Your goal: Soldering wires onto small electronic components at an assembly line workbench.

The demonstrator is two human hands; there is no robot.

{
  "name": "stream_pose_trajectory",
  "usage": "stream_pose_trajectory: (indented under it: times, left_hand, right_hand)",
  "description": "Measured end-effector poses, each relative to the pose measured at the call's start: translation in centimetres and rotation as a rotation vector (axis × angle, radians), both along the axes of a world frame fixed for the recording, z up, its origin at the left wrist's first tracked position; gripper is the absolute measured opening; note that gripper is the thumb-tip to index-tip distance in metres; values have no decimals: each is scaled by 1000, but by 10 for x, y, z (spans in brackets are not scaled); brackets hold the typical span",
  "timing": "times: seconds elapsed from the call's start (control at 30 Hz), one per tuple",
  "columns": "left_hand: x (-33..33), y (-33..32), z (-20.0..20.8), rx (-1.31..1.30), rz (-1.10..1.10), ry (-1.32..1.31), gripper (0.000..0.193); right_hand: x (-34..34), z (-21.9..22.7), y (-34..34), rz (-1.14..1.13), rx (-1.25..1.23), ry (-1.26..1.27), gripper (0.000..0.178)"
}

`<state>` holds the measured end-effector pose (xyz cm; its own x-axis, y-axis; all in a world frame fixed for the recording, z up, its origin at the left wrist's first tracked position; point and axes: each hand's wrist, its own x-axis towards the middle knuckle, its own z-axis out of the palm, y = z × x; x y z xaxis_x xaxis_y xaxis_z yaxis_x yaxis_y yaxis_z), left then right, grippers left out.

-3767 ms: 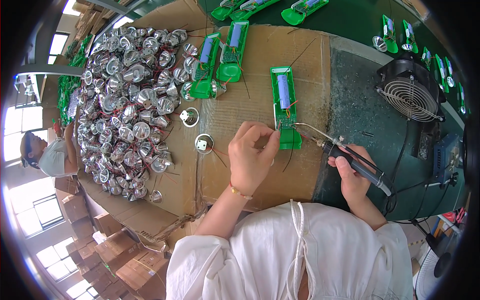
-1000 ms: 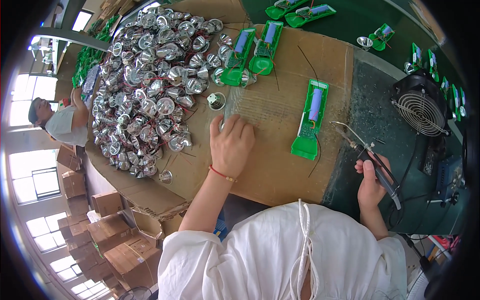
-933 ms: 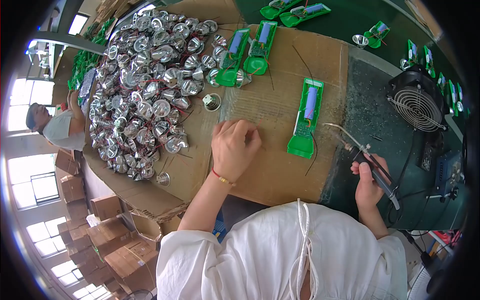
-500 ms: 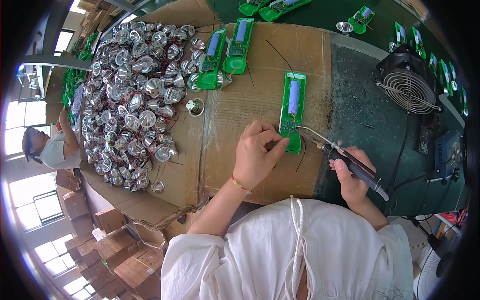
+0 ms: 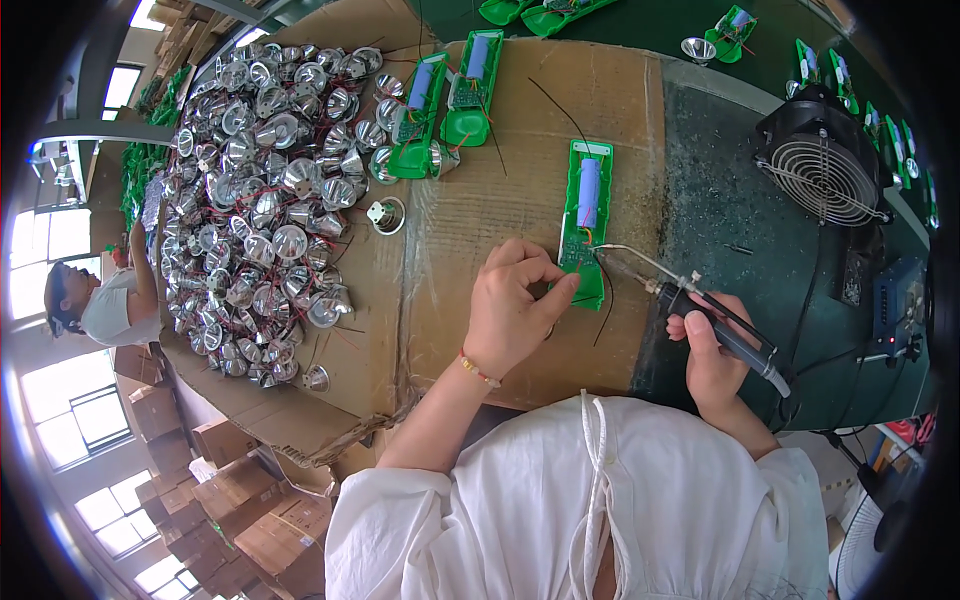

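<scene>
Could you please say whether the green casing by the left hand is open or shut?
Open: the casing shows its battery and circuit board uncovered.

- Here's the right hand point(image 5: 714, 362), wrapped around a soldering iron point(image 5: 738, 346), its tip right by the circuit board point(image 5: 577, 254)!
- Left hand point(image 5: 512, 305) pinches thumb to finger beside the lower end of the green case point(image 5: 593, 288); what's between them is too small to tell.
- Purple battery point(image 5: 588, 190) lying in that case.
- Over left, a great heap of silver cups point(image 5: 262, 205) on cardboard point(image 5: 480, 215).
- Right, a black fan point(image 5: 822, 182); far left, a co-worker point(image 5: 108, 312).
</scene>
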<state>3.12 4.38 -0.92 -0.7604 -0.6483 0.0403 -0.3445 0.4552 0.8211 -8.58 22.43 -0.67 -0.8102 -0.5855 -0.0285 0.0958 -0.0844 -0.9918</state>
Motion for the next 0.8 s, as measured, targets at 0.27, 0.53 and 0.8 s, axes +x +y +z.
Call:
stream_pose_trajectory:
  times: [0.27,0.53,0.8]
  left_hand:
    - [1,-2,-2,-52,-33,-16,11]
    - [6,15,8,-593,-189,44,16]
    - [10,7,3,-85,-30,62,7]
  right_hand:
    - [-2,-5,4,12,9,35,17]
    - [-5,-5,4,10,-1,70,17]
    - [-8,-11,3,69,1,201,18]
